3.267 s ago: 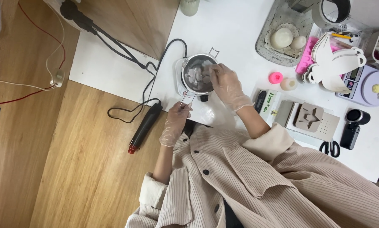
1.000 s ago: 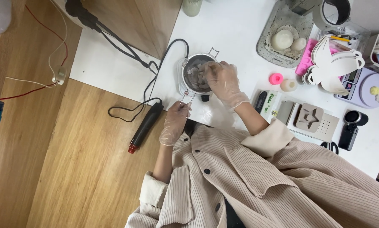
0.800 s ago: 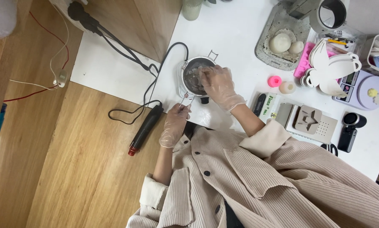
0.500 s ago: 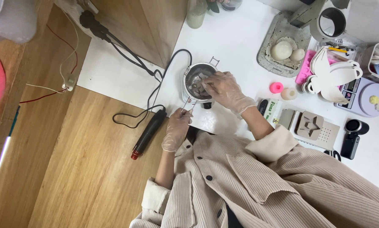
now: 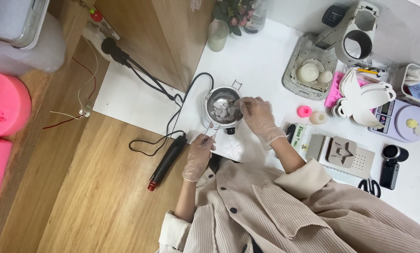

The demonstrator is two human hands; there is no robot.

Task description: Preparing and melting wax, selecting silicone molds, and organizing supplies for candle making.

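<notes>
A small metal pot (image 5: 210,114) with pale flakes inside stands on the white table (image 5: 261,51). My right hand (image 5: 259,117), in a clear glove, is at the pot's right rim and holds a thin stirrer whose tip is down among the flakes. My left hand (image 5: 198,157), also gloved, pinches the pot's wire handle (image 5: 210,134), which points toward me.
A black heat tool (image 5: 167,160) with a red tip and looping cable lies left of the pot. Right of my hand are a small pink mould (image 5: 304,111), a grey mould block (image 5: 348,152), a scale (image 5: 399,122), scissors (image 5: 370,185) and a tray with white balls (image 5: 310,75). Pink blocks (image 5: 4,105) sit far left.
The view has shifted and come closer. My right hand has moved slightly over the pot's rim with the stirrer; my left hand stays on the wire handle.
</notes>
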